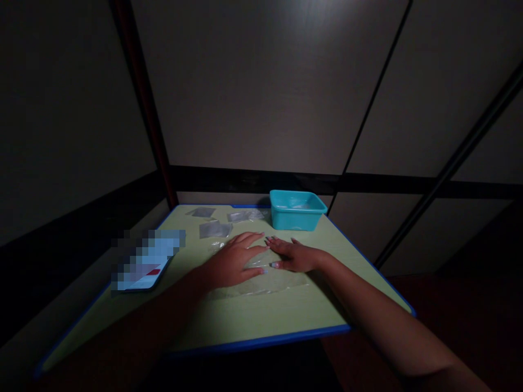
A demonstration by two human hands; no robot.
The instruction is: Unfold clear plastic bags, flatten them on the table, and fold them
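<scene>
A clear plastic sheet or bag (261, 286) lies flat on the light green table (245, 324). My left hand (233, 261) rests over its left part, fingers spread, holding nothing. On the right side of the plastic, my right hand (292, 255) lies palm down with its thumb apart from the fingers. The fingertips of both hands are close together near the middle of the plastic. Behind the hands lie small greyish packets (214, 230), and more clear packets (247, 216) are further back.
A turquoise basket (297, 220) stands at the back right, with something pale inside. At the left edge lies a lit phone or tablet (157, 258), partly pixelated. The table has a blue rim; panelled walls stand behind it.
</scene>
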